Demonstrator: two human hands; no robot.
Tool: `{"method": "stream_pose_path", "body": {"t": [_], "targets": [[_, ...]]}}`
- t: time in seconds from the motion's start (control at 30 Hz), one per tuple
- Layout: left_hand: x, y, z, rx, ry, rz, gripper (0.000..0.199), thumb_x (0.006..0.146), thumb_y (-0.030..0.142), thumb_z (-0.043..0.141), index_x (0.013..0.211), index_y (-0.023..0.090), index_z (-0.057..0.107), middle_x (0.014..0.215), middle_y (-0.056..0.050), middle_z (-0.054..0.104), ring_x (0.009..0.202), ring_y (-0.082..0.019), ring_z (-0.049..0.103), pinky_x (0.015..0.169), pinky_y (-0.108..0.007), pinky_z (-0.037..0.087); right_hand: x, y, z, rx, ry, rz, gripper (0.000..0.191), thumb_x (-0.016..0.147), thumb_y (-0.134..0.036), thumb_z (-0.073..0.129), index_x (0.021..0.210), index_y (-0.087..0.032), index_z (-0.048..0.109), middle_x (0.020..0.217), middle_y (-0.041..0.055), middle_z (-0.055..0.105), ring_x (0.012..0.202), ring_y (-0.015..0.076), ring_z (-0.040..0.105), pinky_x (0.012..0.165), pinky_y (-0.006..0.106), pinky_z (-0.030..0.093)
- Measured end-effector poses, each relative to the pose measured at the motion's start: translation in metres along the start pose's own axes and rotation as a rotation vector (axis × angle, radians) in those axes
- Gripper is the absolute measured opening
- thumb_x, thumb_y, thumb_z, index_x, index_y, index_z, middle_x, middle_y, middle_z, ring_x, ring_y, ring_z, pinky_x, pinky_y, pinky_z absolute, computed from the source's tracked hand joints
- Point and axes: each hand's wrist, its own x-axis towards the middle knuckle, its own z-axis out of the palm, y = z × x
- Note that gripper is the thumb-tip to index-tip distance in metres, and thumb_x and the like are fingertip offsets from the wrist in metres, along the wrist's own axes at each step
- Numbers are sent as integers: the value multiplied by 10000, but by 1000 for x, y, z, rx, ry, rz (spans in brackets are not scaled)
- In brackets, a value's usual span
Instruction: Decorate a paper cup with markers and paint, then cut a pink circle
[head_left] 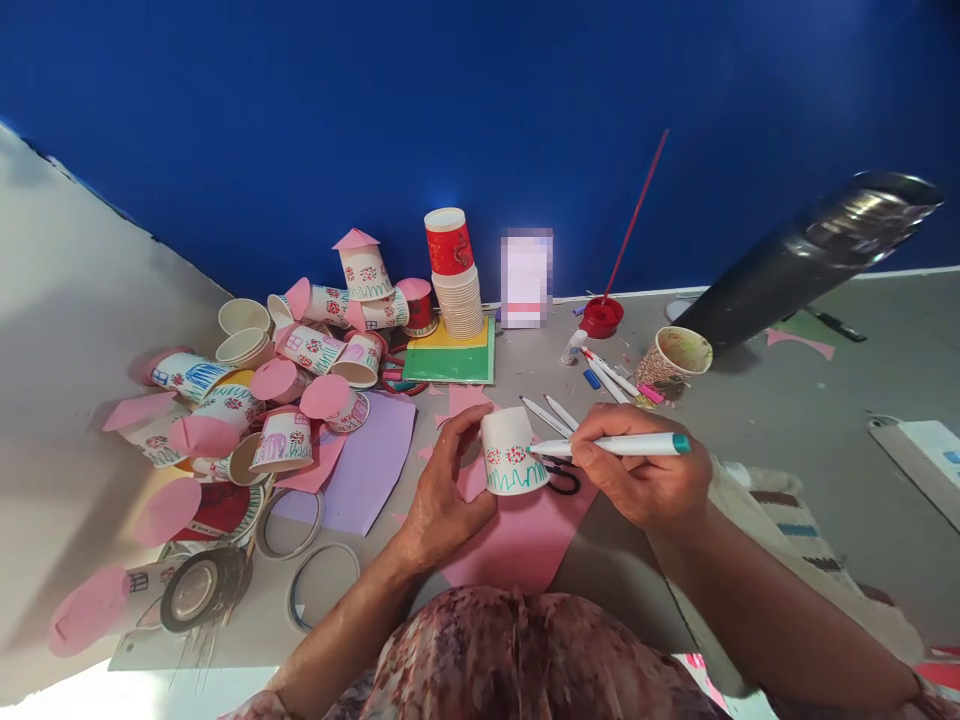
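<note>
A white paper cup (513,425), upside down, is gripped at its left side between the thumb and fingers of my left hand (448,490). Red dotted flowers and green zigzag grass are drawn around its lower part. My right hand (649,470) is closed on a white marker (615,444) with a green end, its tip at the flowers on the cup. Below the cup lies a sheet of pink paper (525,545). Black-handled scissors (564,482) lie partly hidden behind the cup and my right hand. More markers (546,415) rest just beyond.
Decorated cups with pink paper roofs (289,450) crowd the left side. Tape rolls (324,587) lie in front of them. A tall cup stack (457,300) stands on green and yellow sheets (450,366). At right are a patterned cup (675,358), a dark flask (787,270) and a cloth (787,540).
</note>
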Motion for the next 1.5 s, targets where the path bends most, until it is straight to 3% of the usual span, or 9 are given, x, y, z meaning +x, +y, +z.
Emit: {"method": "stream_pose_path", "body": {"t": [0.47,0.67,0.77,0.9,1.0,1.13,1.23,1.33,1.5], "targets": [[1,2,0,-40,-3,10,803,717,23,658,1455,280,471,1488,-98,517,1440,-307,491,1265,-543,356,-1,2,-2,-1,-30,23,131,897,-148,637,785,-202,676,628,-33,652,455,75,469,433,233,337],[1,1,0,-41,2,9,806,712,22,651,1453,283,470,1492,-96,511,1449,-304,484,1268,-541,352,-3,7,-4,-7,-4,-16,118,902,-150,655,806,-213,683,597,-40,651,453,97,531,443,243,396],[1,1,0,-46,-2,5,790,725,34,661,1451,279,468,1489,-101,511,1453,-303,481,1270,-544,345,-5,10,-5,24,36,-30,109,919,-136,653,912,-223,719,648,-26,705,461,112,575,460,252,450],[2,3,1,-139,12,-6,710,780,131,731,1424,270,469,1447,-118,543,1423,-302,517,1239,-535,390,-11,13,-5,96,44,-38,253,972,-137,609,1175,-240,719,754,5,765,558,140,644,537,269,524],[2,7,0,-259,-2,-32,674,809,264,804,1392,274,465,1417,-139,577,1358,-302,579,1160,-504,482,-15,13,-5,119,5,-11,294,979,-212,661,1267,-264,693,972,51,801,602,136,634,556,272,537],[2,16,-1,-365,-38,-69,701,783,344,868,1355,297,465,1431,-144,587,1265,-293,643,1076,-473,545,-14,12,-2,163,-133,56,704,790,-579,843,1385,-276,620,1228,119,767,689,163,673,587,285,578],[1,19,0,-398,-60,-82,734,758,354,894,1349,306,460,1465,-143,575,1254,-297,652,1067,-479,549,-9,11,1,70,-215,26,934,666,-737,829,1422,-241,596,1314,164,731,927,256,749,779,351,624],[0,16,0,-395,-81,-57,753,778,339,885,1395,317,455,1509,-139,542,1329,-307,610,1122,-500,512,-6,11,2,-37,-246,-53,904,703,-716,829,1423,-225,589,1292,165,741,1061,305,743,886,391,608],[-1,11,-7,-233,-107,24,997,750,463,895,1585,331,366,1669,-134,366,1536,-380,377,1241,-555,389,-5,15,4,-194,-287,-123,837,746,-661,839,1418,-241,571,1183,139,765,974,297,736,806,405,605]]}}
